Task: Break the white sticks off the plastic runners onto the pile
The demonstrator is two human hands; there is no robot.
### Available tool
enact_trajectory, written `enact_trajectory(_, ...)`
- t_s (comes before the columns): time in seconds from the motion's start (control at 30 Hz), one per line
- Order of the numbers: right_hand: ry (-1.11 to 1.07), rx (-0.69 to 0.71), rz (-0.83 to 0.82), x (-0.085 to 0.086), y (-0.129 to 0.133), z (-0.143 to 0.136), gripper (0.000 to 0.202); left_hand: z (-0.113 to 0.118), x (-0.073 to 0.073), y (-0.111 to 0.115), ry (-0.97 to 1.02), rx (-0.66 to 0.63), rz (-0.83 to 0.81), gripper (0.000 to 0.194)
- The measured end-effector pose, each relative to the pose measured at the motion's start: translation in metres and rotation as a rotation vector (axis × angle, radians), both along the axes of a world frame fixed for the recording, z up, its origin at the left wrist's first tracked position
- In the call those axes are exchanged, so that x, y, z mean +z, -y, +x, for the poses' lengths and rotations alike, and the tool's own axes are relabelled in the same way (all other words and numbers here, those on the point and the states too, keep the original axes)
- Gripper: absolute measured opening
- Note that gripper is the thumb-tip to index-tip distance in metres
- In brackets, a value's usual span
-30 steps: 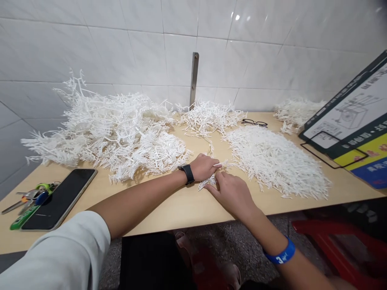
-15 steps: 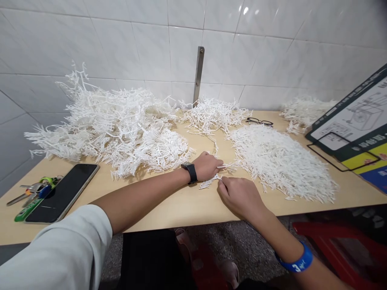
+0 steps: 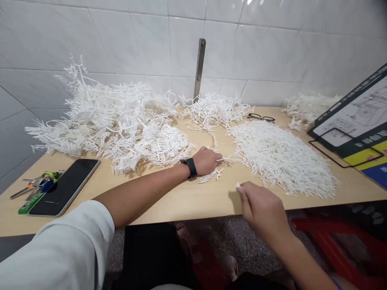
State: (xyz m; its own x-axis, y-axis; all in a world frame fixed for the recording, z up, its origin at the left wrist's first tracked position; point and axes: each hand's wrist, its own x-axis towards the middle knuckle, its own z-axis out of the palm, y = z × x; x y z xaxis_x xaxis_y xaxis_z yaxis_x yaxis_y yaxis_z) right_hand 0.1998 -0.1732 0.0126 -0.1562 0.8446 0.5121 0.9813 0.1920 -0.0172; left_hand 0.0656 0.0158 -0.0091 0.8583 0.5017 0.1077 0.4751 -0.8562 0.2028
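Thin, white, plastic-looking strand (image 3: 222, 160) was gripped in left hand (image 3: 208, 161) over pale wood-toned tabletop (image 3: 181, 199), near heap of short white pieces (image 3: 281, 157); tiny white bit (image 3: 238, 185) was fingertip-pinched in right hand (image 3: 263, 207).

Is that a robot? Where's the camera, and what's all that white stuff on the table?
No robot here, just a person's two bare hands! The camera is worn on the person's head, so you look forward and down, almost as they do.

On the table is a big, tangled white heap on the left. A smaller heap sits near the wall, and a flatter pile of little white sticks spreads out on the right. I can't tell what they're made of. There's also a phone, keys and glasses.

The left hand holds a thin white piece. The right hand seems to pinch a tiny white bit, though it's too small to be sure.
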Motion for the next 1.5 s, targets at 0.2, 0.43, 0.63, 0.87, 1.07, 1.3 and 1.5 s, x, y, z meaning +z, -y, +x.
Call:
enact_trajectory(0.2, 0.061, -0.494, -0.267, 0.013, -0.053, 0.077, 0.028, -0.002, 0.002, -0.002, 0.069, 0.021, -0.108, 0.04)
enact_trajectory(0.43, -0.151, -0.31, -0.346, 0.011, -0.05, 0.024, 0.041, -0.004, 0.006, -0.002, 0.187, 0.072, -0.233, 0.044)
enact_trajectory(0.63, 0.032, -0.053, -0.275, -0.011, -0.05, -0.029, 0.052, -0.003, 0.001, -0.005, 0.184, 0.011, -0.208, 0.042)
enact_trajectory(0.87, 0.389, 0.042, -0.34, -0.005, -0.068, -0.034, 0.061, -0.002, -0.001, -0.007, 0.167, 0.0, -0.224, 0.042)
enact_trajectory(1.07, 0.499, 0.211, -0.402, 0.001, -0.077, -0.037, 0.044, -0.004, 0.003, -0.006, 0.234, 0.045, -0.325, 0.042)
enact_trajectory(1.3, 0.55, 0.292, -0.427, 0.007, -0.093, -0.044, 0.036, -0.004, 0.0, -0.009, 0.218, 0.052, -0.324, 0.044)
enact_trajectory(1.5, 0.546, 0.405, -0.456, -0.001, -0.077, -0.045, 0.025, 0.0, -0.001, -0.005, 0.068, 0.021, -0.152, 0.037)
